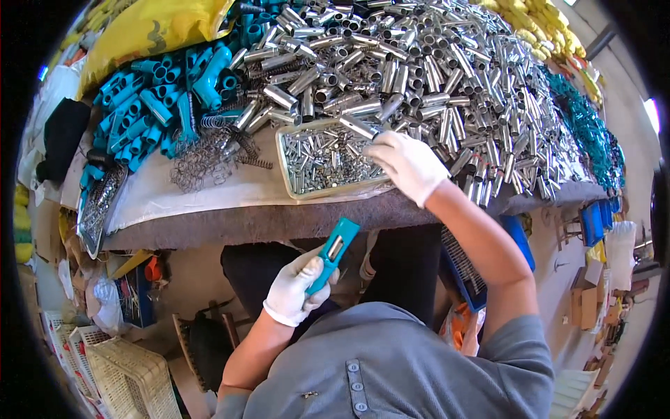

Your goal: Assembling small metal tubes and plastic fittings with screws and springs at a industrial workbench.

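Observation:
My left hand [292, 290], in a white glove, is closed round a teal plastic handle [338, 250] in front of my body. A long slot in the handle's flat face shows something pale inside. Over the table my gloved right hand [408, 164] has its fingers pinched on a shiny metal tube [358, 127], which points to the far left. Just below the tube lies a pale shallow tray [285, 167] filled with small metal parts. A big heap of similar metal tubes [481, 77] spreads behind and to the right of that hand.
Teal plastic handles [132, 115] are piled at the left, below a yellow sack [157, 28]. Loose wire springs [199, 164] lie left of the tray. The table's front edge has a brown cloth [188, 230]. A blue crate [464, 272] stands below at the right.

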`<state>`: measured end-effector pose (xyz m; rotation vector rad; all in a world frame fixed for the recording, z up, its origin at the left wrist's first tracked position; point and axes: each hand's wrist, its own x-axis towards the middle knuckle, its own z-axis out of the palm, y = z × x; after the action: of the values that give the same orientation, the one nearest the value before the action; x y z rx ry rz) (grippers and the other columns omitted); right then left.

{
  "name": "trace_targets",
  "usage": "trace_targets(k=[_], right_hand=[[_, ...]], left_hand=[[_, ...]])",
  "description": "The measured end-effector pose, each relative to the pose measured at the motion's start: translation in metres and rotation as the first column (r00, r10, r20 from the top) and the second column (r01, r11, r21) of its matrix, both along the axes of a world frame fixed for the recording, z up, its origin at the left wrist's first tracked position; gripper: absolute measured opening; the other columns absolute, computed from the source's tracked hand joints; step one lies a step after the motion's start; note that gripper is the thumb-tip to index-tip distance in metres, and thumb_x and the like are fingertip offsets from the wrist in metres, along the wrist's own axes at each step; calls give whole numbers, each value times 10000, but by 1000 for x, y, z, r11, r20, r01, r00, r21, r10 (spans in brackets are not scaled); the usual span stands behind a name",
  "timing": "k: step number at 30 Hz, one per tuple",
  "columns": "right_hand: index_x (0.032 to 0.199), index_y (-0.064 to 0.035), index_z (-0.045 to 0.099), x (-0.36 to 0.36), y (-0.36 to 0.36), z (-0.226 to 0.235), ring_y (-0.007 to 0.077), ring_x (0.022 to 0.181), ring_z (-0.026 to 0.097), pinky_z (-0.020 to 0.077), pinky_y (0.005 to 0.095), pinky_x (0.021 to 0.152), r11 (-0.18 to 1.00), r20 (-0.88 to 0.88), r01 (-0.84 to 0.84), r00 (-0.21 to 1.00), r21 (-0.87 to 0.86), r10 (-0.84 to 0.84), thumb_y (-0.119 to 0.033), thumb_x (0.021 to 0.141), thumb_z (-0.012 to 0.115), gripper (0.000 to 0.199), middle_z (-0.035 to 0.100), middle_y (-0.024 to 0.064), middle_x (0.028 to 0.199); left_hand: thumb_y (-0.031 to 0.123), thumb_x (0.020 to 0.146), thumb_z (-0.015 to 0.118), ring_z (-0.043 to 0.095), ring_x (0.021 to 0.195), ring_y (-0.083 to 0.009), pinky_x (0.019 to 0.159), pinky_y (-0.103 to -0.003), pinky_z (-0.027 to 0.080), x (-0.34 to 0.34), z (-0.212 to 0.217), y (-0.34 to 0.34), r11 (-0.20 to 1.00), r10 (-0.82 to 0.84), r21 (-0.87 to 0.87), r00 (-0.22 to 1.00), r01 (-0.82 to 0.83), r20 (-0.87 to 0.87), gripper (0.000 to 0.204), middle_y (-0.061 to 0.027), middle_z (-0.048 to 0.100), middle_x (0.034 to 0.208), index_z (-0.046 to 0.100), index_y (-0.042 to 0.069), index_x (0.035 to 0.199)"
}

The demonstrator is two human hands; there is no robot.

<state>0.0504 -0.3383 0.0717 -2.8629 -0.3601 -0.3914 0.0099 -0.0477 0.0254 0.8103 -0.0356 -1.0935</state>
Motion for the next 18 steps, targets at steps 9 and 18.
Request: trace_targets(k=[9,18], right_hand=[[904,-95,608,11,-13,1,288,862,600,495,383,734,994,24,84,996,-64,-83,-175,856,567,102,590,68,942],[851,-64,639,-55,80,16,300,777,613,506,359,684,906,-150,-139,965,400,214,-89,778,645,78,612,104,833]], left_hand=[[345,941,523,385,497,-58,384,-166,253,11,-1,-10,991,132,21,989,-131,-70,399,-63,558,845,498,53,1211],[312,965,486,365,461,-46,384,-173,249,9,-2,-15,990,141,-29,990,-141,-13,395,-44,559,824,495,34,1246]])
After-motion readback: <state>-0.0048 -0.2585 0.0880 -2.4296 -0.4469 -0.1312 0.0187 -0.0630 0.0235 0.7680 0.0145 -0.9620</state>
